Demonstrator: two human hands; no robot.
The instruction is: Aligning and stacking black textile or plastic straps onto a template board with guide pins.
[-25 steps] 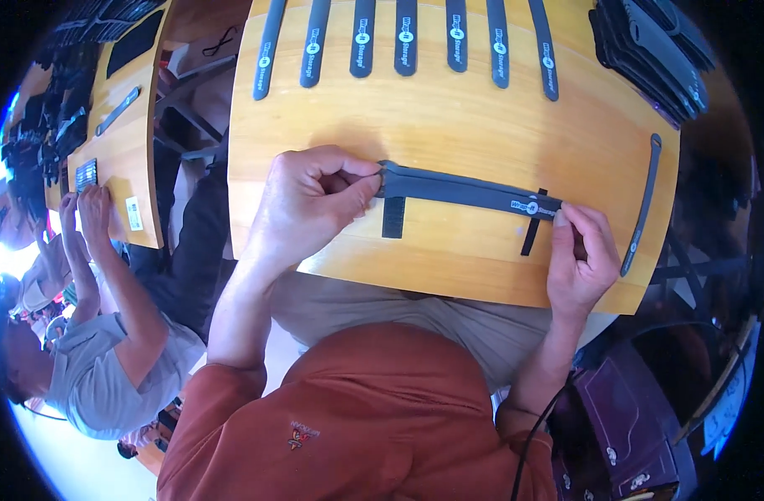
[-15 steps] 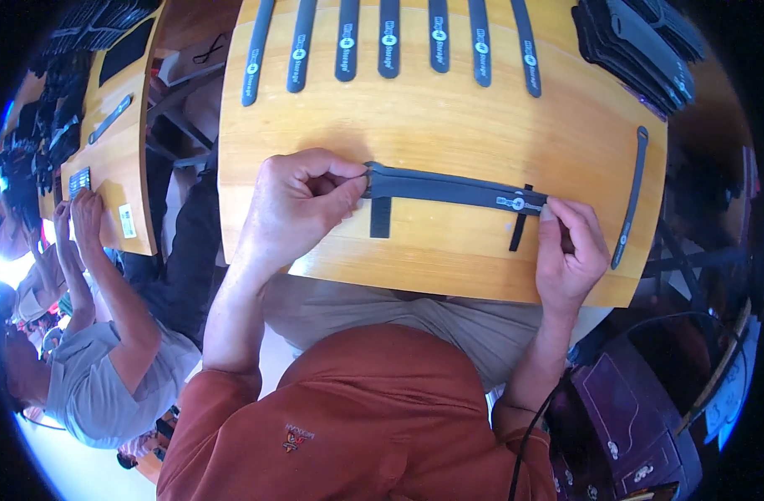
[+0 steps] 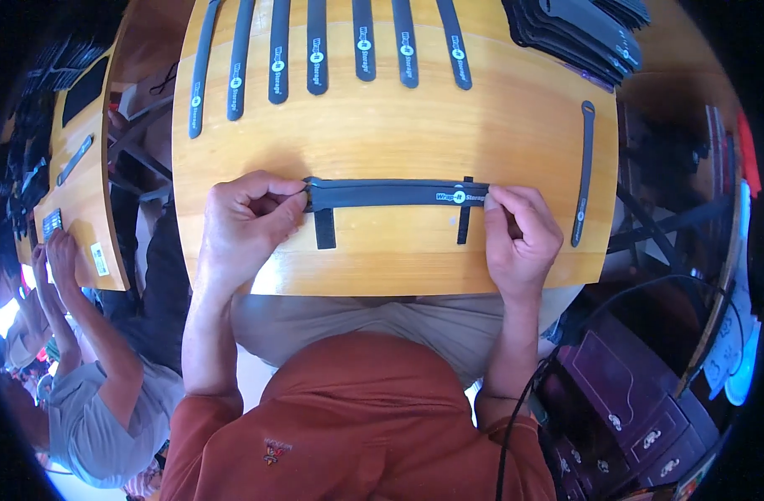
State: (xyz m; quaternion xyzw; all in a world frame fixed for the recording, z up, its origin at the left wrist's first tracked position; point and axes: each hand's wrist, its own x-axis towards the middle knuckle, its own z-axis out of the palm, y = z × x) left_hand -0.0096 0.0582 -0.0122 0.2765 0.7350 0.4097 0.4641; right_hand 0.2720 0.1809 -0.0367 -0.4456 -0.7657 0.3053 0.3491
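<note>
Between my two hands a dark grey strap (image 3: 382,194) with a printed white mark is held out lengthwise, and it looks to be more than one layer. My left hand (image 3: 244,230) pinches its left end, where part of a loop shows, between thumb and fingers. The right end is pinched by my right hand (image 3: 524,238). The strap crosses over two short black strips on the table, one (image 3: 325,230) near my left fingers and another (image 3: 464,224) near my right. Whether the strap touches them cannot be made out.
Several similar straps (image 3: 317,50) lie in a row along the far side of the wooden table (image 3: 382,125). One strap (image 3: 583,175) lies by the right edge. A stack of dark straps (image 3: 574,37) stands far right. At left, a person (image 3: 106,392) works at another table (image 3: 106,221).
The view has shifted and turned, so the table sits further left and the held strap looks more level. Both hands keep their pinch on its ends.
</note>
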